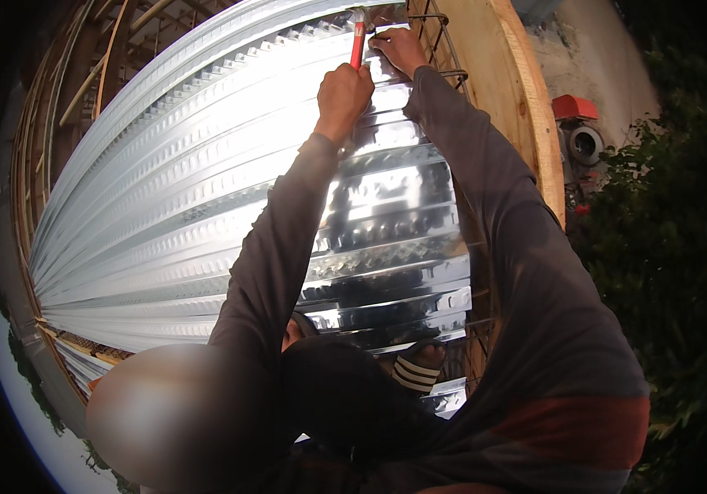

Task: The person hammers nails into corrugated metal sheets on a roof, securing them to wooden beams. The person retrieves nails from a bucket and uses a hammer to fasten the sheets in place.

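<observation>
My left hand [343,100] is wrapped round the red handle of a hammer [358,45]. The hammer's head is up at the far end of the ribbed, shiny metal decking sheets [197,165]. Just right of the hammer head, my right hand [401,50] is closed, thumb and finger pinched low over the sheet's right end. Whatever sits between those fingertips is too small to tell. Both arms reach far forward in dark sleeves.
Bent steel reinforcing bars [444,41] run along the right end of the sheets, beside a wooden formwork board [526,99]. My sandalled foot [421,365] rests on the decking. Timber framing [114,58] stands far left. A red machine [574,108] is on the ground below, near leafy plants.
</observation>
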Action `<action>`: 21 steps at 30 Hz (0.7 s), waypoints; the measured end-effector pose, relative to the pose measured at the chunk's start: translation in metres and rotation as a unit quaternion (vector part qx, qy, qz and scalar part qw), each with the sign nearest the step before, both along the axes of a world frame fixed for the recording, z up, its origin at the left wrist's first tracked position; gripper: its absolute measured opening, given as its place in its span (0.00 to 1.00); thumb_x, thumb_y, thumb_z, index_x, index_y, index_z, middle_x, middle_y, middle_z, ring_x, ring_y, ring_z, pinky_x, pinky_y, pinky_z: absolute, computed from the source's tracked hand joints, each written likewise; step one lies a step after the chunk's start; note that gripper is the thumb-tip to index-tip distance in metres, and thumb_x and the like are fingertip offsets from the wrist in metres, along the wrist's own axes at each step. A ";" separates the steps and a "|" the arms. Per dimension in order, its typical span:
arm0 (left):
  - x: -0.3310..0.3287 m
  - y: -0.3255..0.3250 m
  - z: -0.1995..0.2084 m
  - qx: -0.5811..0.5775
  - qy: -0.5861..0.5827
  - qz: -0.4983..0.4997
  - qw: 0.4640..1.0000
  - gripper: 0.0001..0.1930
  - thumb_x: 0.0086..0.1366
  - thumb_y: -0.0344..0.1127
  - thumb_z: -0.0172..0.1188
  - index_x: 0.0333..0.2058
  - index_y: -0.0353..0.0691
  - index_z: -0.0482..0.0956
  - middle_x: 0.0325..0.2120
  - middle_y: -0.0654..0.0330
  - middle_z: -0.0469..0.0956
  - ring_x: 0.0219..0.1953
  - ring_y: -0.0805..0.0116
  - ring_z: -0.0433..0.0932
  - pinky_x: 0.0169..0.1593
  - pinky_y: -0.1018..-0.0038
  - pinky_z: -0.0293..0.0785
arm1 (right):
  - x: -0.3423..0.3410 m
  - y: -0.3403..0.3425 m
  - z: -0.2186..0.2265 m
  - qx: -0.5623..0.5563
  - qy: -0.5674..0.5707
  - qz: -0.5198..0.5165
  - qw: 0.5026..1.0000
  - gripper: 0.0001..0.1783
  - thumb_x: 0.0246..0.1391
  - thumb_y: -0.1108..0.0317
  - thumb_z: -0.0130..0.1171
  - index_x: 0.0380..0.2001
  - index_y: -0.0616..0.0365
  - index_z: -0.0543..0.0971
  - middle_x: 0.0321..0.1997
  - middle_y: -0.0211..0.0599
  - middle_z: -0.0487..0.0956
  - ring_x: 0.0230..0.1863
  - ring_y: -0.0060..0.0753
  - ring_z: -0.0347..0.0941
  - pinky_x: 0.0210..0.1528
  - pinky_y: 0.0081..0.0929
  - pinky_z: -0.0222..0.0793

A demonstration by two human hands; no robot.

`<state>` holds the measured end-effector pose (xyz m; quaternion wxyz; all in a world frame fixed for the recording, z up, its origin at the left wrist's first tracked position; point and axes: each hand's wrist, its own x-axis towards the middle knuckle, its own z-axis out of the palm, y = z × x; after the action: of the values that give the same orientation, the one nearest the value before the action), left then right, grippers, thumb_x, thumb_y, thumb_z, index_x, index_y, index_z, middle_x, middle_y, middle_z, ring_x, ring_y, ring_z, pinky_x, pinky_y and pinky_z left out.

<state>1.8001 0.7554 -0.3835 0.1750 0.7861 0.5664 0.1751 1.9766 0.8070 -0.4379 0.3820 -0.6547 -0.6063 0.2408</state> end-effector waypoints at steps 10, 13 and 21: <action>0.000 0.007 -0.006 -0.001 0.048 -0.029 0.998 0.21 0.67 0.45 0.55 0.30 0.29 0.83 0.27 0.35 0.82 0.33 0.36 0.83 0.42 0.52 0.81 | -0.005 0.000 -0.008 0.049 -0.062 -0.007 0.997 0.15 0.57 0.55 0.62 0.36 0.55 0.88 0.31 0.43 0.85 0.36 0.45 0.82 0.42 0.41 0.76; 0.006 0.006 -0.004 -0.019 0.039 -0.012 0.999 0.22 0.67 0.46 0.54 0.30 0.28 0.83 0.27 0.35 0.82 0.33 0.37 0.84 0.42 0.52 0.81 | 0.000 0.004 -0.009 0.070 -0.085 -0.021 0.994 0.16 0.58 0.56 0.62 0.35 0.58 0.87 0.32 0.46 0.85 0.36 0.44 0.83 0.43 0.42 0.76; -0.009 0.000 0.004 0.032 0.075 -0.019 0.997 0.18 0.69 0.42 0.52 0.30 0.32 0.82 0.26 0.40 0.80 0.29 0.41 0.83 0.35 0.53 0.80 | -0.015 -0.003 0.014 -0.021 -0.033 0.006 0.999 0.17 0.58 0.55 0.61 0.33 0.59 0.86 0.31 0.48 0.84 0.35 0.46 0.83 0.42 0.43 0.77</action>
<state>1.7914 0.7559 -0.3790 0.1103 0.8127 0.5571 0.1302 1.9619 0.8036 -0.4237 0.3465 -0.6666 -0.6171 0.2340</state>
